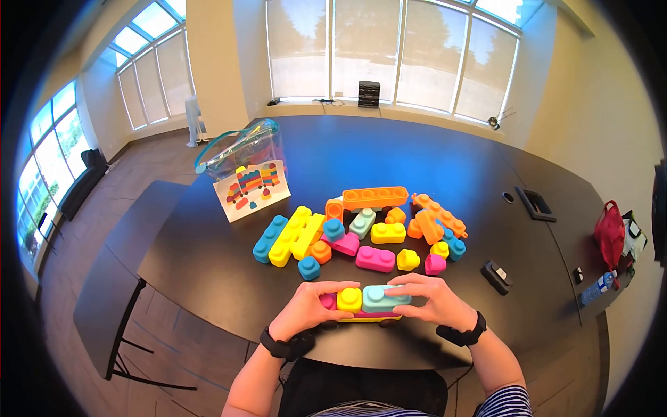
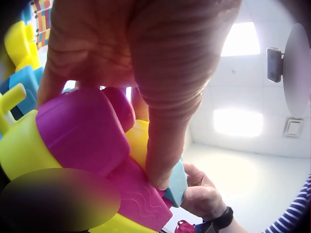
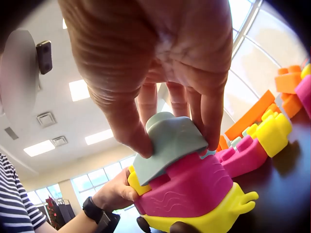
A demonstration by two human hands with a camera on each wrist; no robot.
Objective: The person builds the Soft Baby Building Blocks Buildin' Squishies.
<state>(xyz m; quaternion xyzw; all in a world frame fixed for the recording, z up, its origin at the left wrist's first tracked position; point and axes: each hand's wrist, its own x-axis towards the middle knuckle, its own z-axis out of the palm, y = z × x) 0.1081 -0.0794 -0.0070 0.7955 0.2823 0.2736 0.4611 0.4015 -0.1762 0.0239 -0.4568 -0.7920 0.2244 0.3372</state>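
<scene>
A toy train car [image 3: 189, 191] with a magenta body, a yellow base and dark wheels stands near the table's front edge. On top sit a yellow block [image 1: 349, 299] and a light blue block [image 1: 377, 299], side by side. My left hand [image 1: 306, 306] grips the car's left end, around a rounded magenta piece [image 2: 80, 133], the thumb along its near side. My right hand [image 1: 436, 303] pinches the light blue block between thumb and fingers. In the right wrist view this block is tilted, with magenta studs showing beneath its edge.
Beyond the hands lie several loose blocks, among them a magenta block [image 1: 375, 259], a blue block [image 1: 309, 268] and a long orange piece [image 1: 375, 197]. A clear bag [image 1: 257, 146] with a picture card [image 1: 251, 191] stands behind left. A black device [image 1: 497, 276] lies right.
</scene>
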